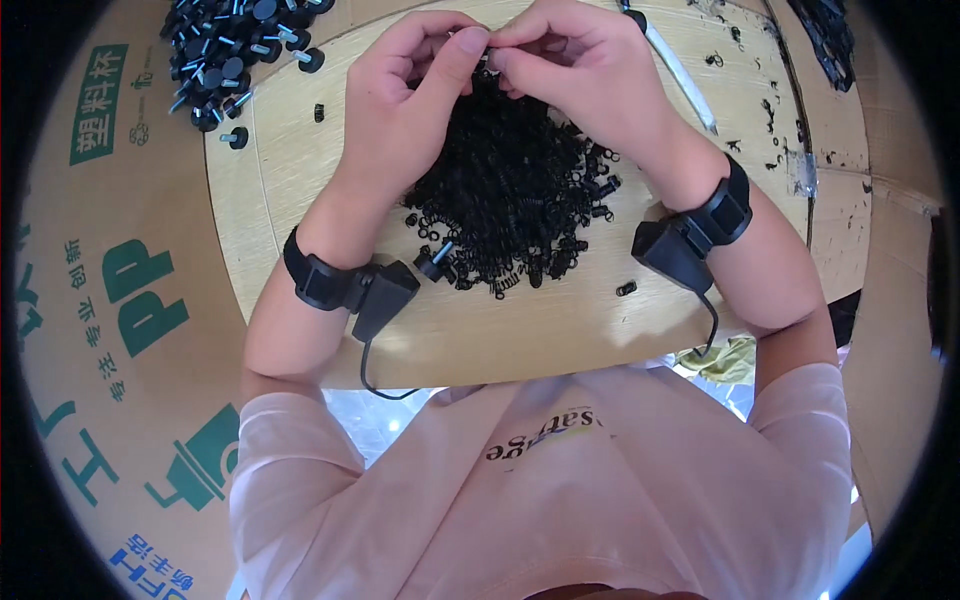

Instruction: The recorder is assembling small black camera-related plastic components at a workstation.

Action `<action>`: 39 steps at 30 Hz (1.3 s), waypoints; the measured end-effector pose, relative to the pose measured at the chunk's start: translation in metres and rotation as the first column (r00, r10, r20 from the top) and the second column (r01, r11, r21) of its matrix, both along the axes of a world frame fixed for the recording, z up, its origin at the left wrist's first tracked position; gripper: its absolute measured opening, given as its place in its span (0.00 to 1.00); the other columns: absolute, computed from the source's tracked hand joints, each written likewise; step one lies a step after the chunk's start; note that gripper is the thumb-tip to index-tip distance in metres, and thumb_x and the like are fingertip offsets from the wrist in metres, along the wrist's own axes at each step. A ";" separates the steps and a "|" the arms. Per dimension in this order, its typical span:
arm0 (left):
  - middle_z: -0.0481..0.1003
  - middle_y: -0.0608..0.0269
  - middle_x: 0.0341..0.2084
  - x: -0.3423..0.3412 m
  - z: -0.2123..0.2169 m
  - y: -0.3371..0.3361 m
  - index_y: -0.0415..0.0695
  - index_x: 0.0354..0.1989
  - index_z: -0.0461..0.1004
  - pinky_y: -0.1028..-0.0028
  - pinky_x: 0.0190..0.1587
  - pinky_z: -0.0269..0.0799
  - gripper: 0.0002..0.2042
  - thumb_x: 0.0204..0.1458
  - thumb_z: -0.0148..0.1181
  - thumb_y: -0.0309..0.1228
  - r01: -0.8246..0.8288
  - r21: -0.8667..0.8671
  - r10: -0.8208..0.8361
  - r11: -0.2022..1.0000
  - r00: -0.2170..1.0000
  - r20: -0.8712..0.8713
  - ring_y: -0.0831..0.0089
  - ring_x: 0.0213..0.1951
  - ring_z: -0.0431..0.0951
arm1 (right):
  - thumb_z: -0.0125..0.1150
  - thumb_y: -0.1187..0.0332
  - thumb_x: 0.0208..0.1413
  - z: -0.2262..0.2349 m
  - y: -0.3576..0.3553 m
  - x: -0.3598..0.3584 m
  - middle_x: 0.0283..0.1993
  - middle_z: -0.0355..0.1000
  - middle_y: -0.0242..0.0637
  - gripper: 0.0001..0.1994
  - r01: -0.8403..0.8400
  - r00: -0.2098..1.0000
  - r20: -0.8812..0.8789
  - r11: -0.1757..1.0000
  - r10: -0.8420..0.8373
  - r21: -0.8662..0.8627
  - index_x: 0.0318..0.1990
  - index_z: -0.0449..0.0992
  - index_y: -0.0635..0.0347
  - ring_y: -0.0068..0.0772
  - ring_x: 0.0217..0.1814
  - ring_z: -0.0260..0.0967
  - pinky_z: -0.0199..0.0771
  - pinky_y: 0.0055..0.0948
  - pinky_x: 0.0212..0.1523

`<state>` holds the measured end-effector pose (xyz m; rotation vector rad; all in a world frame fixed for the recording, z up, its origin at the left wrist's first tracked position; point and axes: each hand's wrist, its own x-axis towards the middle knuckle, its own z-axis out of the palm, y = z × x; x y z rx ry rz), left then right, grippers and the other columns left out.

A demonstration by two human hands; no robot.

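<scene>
My left hand and my right hand meet fingertip to fingertip at the far middle of the table. Both are closed in a pinch; whatever sits between the fingertips is hidden. Just below them spreads a large heap of small black coil springs. A black knob with a metal threaded stud lies at the heap's near left edge. Black straps with boxy units and cables circle both wrists.
Many black studded knobs are piled at the far left. Single springs lie apart, one at left and one near right. A knife-like tool with a pale blade rests beyond my right hand. Printed cardboard borders the table.
</scene>
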<state>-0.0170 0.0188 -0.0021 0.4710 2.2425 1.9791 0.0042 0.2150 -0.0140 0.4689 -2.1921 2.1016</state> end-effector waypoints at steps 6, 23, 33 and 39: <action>0.76 0.69 0.28 -0.002 -0.004 -0.002 0.40 0.51 0.79 0.84 0.27 0.63 0.12 0.66 0.59 0.34 0.053 -0.008 -0.053 0.999 0.998 -0.042 0.85 0.28 0.71 | 0.65 0.77 0.60 0.007 0.003 -0.001 0.34 0.79 0.32 0.03 -0.079 0.978 0.177 0.979 0.112 -0.186 0.39 0.81 0.67 0.16 0.33 0.73 0.74 0.18 0.35; 0.77 0.68 0.33 0.001 -0.006 0.000 0.40 0.54 0.77 0.84 0.30 0.66 0.13 0.66 0.60 0.33 0.102 -0.071 -0.111 0.992 0.984 -0.138 0.85 0.33 0.73 | 0.61 0.75 0.63 0.005 0.007 -0.006 0.34 0.79 0.35 0.03 -0.063 0.930 0.336 0.966 0.148 -0.249 0.37 0.79 0.64 0.20 0.31 0.75 0.76 0.19 0.34; 0.77 0.70 0.33 0.004 -0.003 0.002 0.40 0.55 0.77 0.85 0.29 0.63 0.13 0.66 0.59 0.31 0.108 -0.128 -0.130 0.986 0.976 -0.175 0.88 0.29 0.69 | 0.60 0.76 0.63 0.003 0.007 -0.008 0.33 0.78 0.34 0.03 -0.065 0.925 0.338 0.949 0.173 -0.307 0.37 0.79 0.64 0.20 0.30 0.74 0.76 0.19 0.33; 0.72 0.73 0.30 0.005 -0.001 0.003 0.40 0.57 0.74 0.85 0.30 0.62 0.14 0.65 0.59 0.27 0.109 -0.166 -0.151 0.980 0.952 -0.268 0.88 0.30 0.68 | 0.60 0.75 0.62 -0.002 0.009 -0.011 0.32 0.78 0.34 0.03 -0.063 0.918 0.353 0.946 0.181 -0.319 0.36 0.78 0.64 0.20 0.29 0.74 0.76 0.19 0.32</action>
